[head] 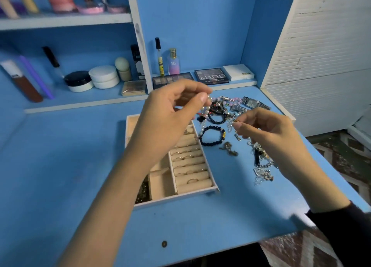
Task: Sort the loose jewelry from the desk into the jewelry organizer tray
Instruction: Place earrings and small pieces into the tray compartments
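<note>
A cream jewelry organizer tray (pixel 176 195) lies on the blue desk, with several rings in its roll slots and dark chain in a front-left compartment. My left hand (pixel 170 110) hovers over the tray's back part, fingertips pinched on a pearl bead strand (pixel 203 109) that hangs toward the pile. My right hand (pixel 265 130) is right of it, pinching a small gold ring or clasp (pixel 236 121). A tangle of loose jewelry (pixel 220 108) lies behind both hands. A dark bead bracelet (pixel 212 135), a silver watch (pixel 254 103) and silver chains (pixel 262 166) lie on the desk.
Makeup palettes (pixel 211 76), a white box (pixel 239 72), perfume bottles (pixel 173 62) and cream jars (pixel 104 77) stand on the low shelf behind. A small charm (pixel 229 149) lies right of the tray. The desk's front edge (pixel 200 254) is near, with patterned floor at right.
</note>
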`<state>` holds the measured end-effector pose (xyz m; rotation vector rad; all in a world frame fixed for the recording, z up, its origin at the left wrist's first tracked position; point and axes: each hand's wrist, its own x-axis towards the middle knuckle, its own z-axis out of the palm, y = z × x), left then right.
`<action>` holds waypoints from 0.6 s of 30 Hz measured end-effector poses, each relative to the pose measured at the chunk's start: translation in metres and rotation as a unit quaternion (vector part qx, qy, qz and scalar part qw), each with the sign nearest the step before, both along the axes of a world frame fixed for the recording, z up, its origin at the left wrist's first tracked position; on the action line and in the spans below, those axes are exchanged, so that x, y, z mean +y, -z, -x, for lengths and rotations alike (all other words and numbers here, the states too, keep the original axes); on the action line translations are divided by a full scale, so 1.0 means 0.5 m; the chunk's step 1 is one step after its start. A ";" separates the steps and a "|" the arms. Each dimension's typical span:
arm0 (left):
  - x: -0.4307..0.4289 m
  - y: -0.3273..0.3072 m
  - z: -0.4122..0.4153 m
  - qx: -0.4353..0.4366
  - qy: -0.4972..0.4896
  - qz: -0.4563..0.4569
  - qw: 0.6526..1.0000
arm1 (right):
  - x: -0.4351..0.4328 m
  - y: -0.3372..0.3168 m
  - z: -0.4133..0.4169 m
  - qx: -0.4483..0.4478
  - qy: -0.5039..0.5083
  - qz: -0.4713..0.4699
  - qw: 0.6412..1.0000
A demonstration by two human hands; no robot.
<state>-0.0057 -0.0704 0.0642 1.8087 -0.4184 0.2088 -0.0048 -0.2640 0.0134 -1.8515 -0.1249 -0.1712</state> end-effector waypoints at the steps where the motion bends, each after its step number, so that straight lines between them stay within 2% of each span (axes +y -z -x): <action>1: 0.011 -0.008 0.002 -0.002 -0.002 0.020 1.000 | 0.011 -0.001 0.000 -0.002 -0.010 -0.002 1.000; 8: 0.085 -0.019 0.023 0.016 -0.027 0.089 0.996 | 0.090 -0.002 0.005 -0.003 -0.081 -0.025 0.996; 18: 0.128 0.051 0.065 0.109 -0.024 0.038 0.993 | 0.161 0.012 0.010 0.010 -0.129 -0.031 0.991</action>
